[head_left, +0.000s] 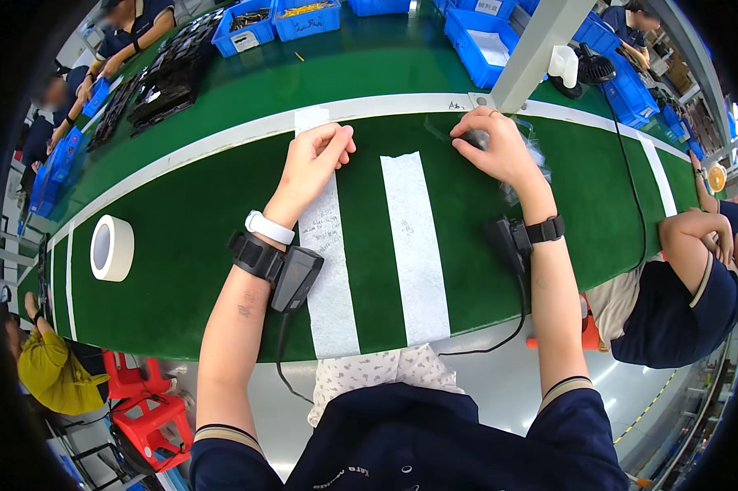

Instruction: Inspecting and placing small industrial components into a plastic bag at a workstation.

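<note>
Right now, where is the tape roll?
In the head view, the tape roll lies on the green belt at far left, well left of the left hand.

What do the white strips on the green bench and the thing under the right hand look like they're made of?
The two white strips look like matte paper or masking tape: flat, dull, faintly marked. The item under the right hand looks like clear glossy plastic film, see-through with glints.

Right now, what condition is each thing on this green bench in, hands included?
Left hand: closed, pinching the top of a white strip.
Left white strip: lying flat, upper end held.
Right white strip: lying flat, untouched.
Right hand: curled over a small dark part.
Clear bag: crumpled beside the right hand.
Tape roll: lying flat, apart.
</note>
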The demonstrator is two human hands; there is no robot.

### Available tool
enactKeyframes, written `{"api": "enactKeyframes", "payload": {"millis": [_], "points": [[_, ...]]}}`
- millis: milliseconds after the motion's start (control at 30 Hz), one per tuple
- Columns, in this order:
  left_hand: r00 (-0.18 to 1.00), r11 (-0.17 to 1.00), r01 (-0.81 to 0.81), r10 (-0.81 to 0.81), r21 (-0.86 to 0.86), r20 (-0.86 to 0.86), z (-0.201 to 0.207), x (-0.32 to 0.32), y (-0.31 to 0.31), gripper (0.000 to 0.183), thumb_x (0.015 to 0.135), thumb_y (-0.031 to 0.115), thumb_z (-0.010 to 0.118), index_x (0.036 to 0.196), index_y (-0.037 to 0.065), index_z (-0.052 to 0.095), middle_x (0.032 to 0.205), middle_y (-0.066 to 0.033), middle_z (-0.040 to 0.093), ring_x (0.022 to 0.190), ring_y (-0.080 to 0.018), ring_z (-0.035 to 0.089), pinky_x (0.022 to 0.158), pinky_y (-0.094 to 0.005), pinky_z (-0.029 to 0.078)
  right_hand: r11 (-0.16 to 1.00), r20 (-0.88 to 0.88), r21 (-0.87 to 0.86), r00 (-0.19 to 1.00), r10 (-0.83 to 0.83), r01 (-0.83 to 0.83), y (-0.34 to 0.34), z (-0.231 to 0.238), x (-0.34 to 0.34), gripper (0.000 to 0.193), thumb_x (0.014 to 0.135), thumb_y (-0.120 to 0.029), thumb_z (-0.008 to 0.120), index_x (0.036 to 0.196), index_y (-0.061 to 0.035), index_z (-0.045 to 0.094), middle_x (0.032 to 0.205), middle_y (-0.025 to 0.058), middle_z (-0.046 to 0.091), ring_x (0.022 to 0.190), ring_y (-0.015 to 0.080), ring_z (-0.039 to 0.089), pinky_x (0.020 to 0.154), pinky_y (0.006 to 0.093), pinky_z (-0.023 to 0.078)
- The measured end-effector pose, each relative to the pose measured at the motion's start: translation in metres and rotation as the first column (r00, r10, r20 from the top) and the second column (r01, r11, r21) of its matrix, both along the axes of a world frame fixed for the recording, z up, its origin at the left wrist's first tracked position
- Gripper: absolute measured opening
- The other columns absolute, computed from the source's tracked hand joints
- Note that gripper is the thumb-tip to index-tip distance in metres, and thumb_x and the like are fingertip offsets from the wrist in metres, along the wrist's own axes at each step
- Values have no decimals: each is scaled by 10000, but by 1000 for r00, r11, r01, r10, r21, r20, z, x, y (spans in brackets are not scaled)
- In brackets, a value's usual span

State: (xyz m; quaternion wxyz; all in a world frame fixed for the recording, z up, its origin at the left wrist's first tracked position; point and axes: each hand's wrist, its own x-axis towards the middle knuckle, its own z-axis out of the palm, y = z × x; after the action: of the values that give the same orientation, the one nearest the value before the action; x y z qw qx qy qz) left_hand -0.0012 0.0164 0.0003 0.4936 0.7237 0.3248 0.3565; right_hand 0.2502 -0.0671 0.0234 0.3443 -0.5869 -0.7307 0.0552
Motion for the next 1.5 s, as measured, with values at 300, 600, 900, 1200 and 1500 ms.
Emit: {"api": "enactKeyframes", "payload": {"millis": [300,600,900,1200,1500], "points": [[1000,1000,3,-3,0,3,1,0,0,318,852,287,470,662,40,532,566,25,468,541,-45,423,508,-185,334,1000,25,-15,1000,-11,12,0,1,0,163,643,-81,621,799,-37,600,809,99,543,812,261,511,733,327,416],[1000,1000,15,-15,18,21,2,-2,2,313,854,286,465,668,43,529,576,23,467,554,-47,430,517,-180,341,997,102,41,993,-65,61,3,-5,2,138,642,-50,593,779,-37,602,810,92,553,795,258,512,721,338,422],[1000,1000,-1,1,11,-9,1,-5,1,315,855,281,466,659,41,526,556,27,461,546,-46,425,508,-184,333,995,-226,102,973,41,-18,5,10,-16,82,677,-78,622,751,-49,603,787,90,541,819,261,521,718,325,418],[1000,1000,-2,2,2,-7,1,-1,-1,314,855,279,466,662,40,526,563,26,464,541,-46,415,508,-182,332,999,-16,41,1000,-17,17,1,-1,-5,145,647,-84,618,788,-53,602,887,115,519,888,276,489,780,336,396],[1000,1000,1,-1,-10,-3,1,0,-1,316,854,282,466,660,41,528,565,27,468,545,-44,426,510,-183,338,997,-75,81,997,-1,7,-1,5,-11,194,651,-37,567,843,-51,588,884,98,506,863,255,494,751,329,411]]}}
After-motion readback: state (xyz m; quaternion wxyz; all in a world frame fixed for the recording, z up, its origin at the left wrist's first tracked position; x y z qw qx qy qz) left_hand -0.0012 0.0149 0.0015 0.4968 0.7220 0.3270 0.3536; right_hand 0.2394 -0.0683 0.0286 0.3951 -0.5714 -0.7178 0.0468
